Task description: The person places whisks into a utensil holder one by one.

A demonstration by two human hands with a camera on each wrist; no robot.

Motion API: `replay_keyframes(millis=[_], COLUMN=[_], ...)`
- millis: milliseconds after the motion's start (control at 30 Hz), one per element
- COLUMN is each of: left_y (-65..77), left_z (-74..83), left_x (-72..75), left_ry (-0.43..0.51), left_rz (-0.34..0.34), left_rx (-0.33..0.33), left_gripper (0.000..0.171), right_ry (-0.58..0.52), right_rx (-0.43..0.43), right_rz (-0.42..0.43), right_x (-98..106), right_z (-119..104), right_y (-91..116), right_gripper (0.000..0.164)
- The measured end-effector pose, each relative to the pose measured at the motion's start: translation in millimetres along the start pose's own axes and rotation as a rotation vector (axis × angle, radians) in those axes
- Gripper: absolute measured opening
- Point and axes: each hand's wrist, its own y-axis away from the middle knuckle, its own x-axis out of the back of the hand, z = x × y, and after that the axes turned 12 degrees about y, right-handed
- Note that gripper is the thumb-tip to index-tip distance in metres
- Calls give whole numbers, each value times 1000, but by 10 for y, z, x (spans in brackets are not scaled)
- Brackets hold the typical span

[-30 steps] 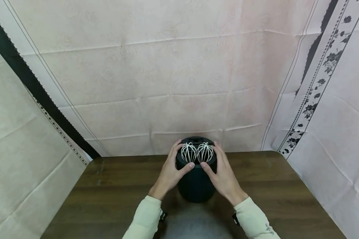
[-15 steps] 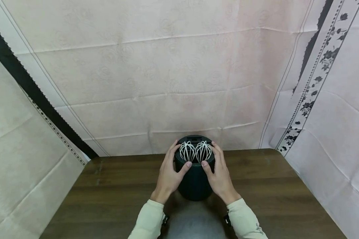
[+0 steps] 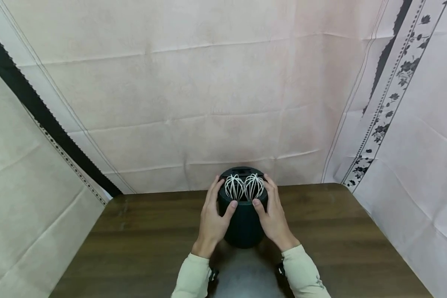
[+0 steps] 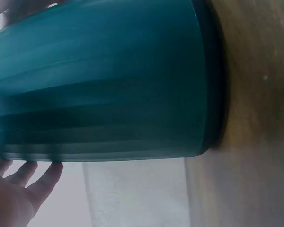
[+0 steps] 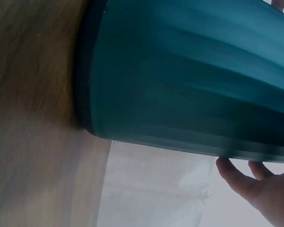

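A dark green utensil holder (image 3: pixel 243 227) stands upright on the wooden table, its black rim and slotted back part at the top. The heads of two white wire whisks, a left whisk (image 3: pixel 234 187) and a right whisk (image 3: pixel 254 187), show side by side at its opening; their handles are hidden. My left hand (image 3: pixel 213 221) grips the holder's left side, thumb on the near rim and fingers toward the back. From the right, my right hand (image 3: pixel 275 219) holds it the same way. Both wrist views show fingertips against the ribbed green wall (image 4: pixel 99 85), with the base at the tabletop.
The brown wooden table (image 3: pixel 152 248) spreads out on both sides of the holder. Its back edge meets a creased pale cloth (image 3: pixel 208 103) hanging behind. More cloth hangs at the left and right, with a floral border (image 3: pixel 381 128) on the right.
Both hands stay on the holder, and the thumbs sit slightly farther apart on its near rim. The left forearm has shifted a little to the right. The head view has moved slightly.
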Motion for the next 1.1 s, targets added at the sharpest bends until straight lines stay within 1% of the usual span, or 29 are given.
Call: replay_keyframes(millis=[67, 133, 233, 300, 367, 433, 600, 733, 833, 1100], left_y=[39, 75, 116, 123, 124, 123, 143, 152, 167, 237], left_z=[9, 10, -8, -28, -44, -53, -58, -90, -116, -144], left_x=[20, 43, 84, 110, 130, 143, 166, 177, 190, 211], left_ry=[-26, -78, -188, -255, -301, -323, -344, -416, -458, -504], left_rz=[-17, -42, -73, -81, -89, -94, -109, -114, -120, -115], left_rx=[5, -1, -33, -69, -95, -102, -91, -82, -50, 27], left_gripper=[70, 74, 81, 85, 87, 87, 87, 88, 88, 88], right_ry=[-14, -6, 28, 53, 72, 91, 123, 153, 169, 177], right_rx=[-23, -46, -71, -83, -96, -102, -125, -151, -162, -177], right_rz=[-33, -58, -94, -114, -131, -142, -155, -172, -187, -215], right_x=[31, 71, 135, 169, 202, 229, 261, 281, 285, 264], right_z=[-4, -9, -26, -33, -40, -46, -61, -55, -43, 40], right_y=[52, 94, 127, 130, 135, 139, 186, 217, 230, 307], right_gripper=[62, 65, 74, 78, 81, 82, 81, 82, 81, 80])
